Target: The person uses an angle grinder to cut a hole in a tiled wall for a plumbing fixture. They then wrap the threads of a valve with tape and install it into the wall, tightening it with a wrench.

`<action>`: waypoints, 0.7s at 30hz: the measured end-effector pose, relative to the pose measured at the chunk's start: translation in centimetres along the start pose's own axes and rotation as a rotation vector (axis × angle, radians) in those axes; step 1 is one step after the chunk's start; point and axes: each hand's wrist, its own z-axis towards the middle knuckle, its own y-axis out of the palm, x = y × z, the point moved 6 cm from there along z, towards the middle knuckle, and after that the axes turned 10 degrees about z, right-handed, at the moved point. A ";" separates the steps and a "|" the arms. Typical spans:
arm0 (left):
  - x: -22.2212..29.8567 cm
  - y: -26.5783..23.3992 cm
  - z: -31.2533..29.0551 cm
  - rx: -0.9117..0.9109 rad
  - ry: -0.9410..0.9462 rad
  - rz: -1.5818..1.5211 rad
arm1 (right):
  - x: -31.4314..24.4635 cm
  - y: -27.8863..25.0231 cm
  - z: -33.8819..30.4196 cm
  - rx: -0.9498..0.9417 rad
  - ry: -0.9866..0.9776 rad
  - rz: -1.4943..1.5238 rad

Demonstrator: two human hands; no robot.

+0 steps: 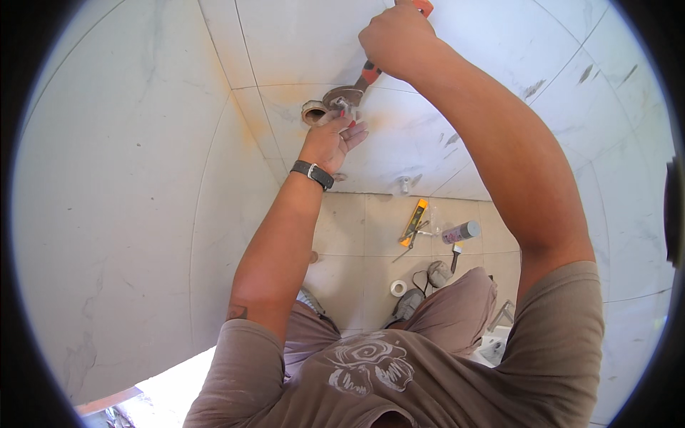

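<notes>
My right hand (394,39) grips the orange and black handle of a wrench (369,72) high on the white tiled wall. The wrench's jaw sits on a round metal pipe fitting (342,98) set in the wall. My left hand (333,139), with a dark watch on the wrist, presses its fingers against that fitting from below. A second round fitting (312,112) sticks out of the wall just left of it.
On the beige floor tiles lie a yellow and black tool (414,217), pliers (412,241), a grey spray can (462,232), a brush (455,256) and a white tape roll (398,288). A small pipe stub (404,185) sits low on the wall.
</notes>
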 end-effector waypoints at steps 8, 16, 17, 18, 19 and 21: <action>0.0 0.3 -0.2 -0.024 0.004 0.082 | 1.8 2.0 -1.1 0.004 0.072 0.117; 0.2 0.4 -0.1 -0.078 0.021 0.126 | 2.7 5.3 -2.1 0.247 0.014 0.126; 0.2 0.5 -0.1 -0.085 0.026 0.128 | 2.9 5.6 -2.2 0.254 0.019 0.130; 0.2 0.5 0.0 -0.085 0.031 0.141 | 2.9 5.8 -2.4 0.260 0.025 0.133; 0.2 0.4 0.0 -0.084 0.037 0.155 | 3.0 6.0 -2.5 0.239 0.033 0.145; 0.2 0.4 0.0 -0.076 0.044 0.185 | 3.2 6.4 -2.6 0.197 0.049 0.170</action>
